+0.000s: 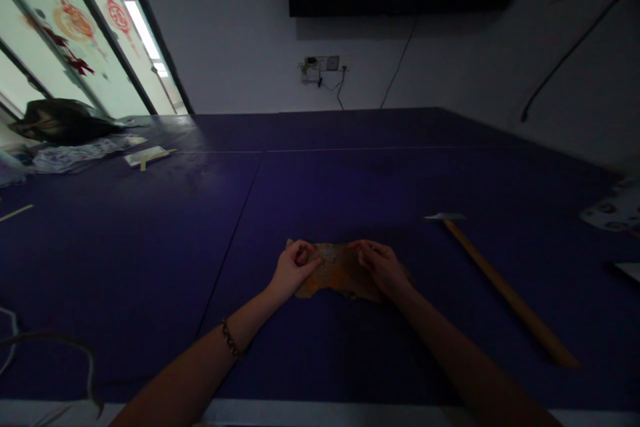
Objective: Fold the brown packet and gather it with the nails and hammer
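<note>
Brown, ragged-edged flat piece with an orange patch, lying on the dark purple-blue worktop toward the front edge, roughly midway between the side edges; material too dim to tell. Grasped at the left end by the left hand, thumb on top; met at the right end by the curled right hand, exact grip too dark to tell. Apparently at a steadying and handling step; probably calling next for even support at both ends. Bounded rightward by a long wooden-handled tool with thin metal head; open toward the far edge and leftward, short of a loose pale cord by the front-left corner.
</note>
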The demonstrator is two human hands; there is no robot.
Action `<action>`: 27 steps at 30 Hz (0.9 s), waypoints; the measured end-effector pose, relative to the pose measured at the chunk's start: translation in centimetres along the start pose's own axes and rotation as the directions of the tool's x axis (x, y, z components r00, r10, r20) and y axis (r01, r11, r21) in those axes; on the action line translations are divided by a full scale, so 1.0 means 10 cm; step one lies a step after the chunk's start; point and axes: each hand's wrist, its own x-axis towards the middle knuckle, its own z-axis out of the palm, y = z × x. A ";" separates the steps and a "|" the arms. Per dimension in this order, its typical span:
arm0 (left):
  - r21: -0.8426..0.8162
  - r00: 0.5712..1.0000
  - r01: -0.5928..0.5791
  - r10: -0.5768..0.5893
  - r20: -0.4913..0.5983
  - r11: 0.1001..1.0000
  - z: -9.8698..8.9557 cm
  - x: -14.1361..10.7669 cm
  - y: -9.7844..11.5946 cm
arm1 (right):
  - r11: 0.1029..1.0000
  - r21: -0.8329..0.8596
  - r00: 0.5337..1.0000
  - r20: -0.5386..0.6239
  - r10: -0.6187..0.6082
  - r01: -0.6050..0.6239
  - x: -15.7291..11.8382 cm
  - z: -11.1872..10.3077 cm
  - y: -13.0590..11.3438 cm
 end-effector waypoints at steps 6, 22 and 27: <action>0.067 0.999 -0.044 0.042 0.025 0.997 0.03 0.03 -0.04 | 0.998 -0.005 0.997 0.035 -0.064 0.064 -0.01 0.03 -0.08; -0.301 0.992 0.121 -0.120 0.023 0.946 0.01 0.05 0.01 | 0.957 -0.260 0.974 0.215 -0.072 0.129 -0.07 0.21 -0.19; -0.270 0.990 0.140 -0.135 0.038 0.953 0.03 0.06 -0.02 | 0.985 -0.167 0.991 0.129 -0.029 0.050 -0.06 0.17 -0.23</action>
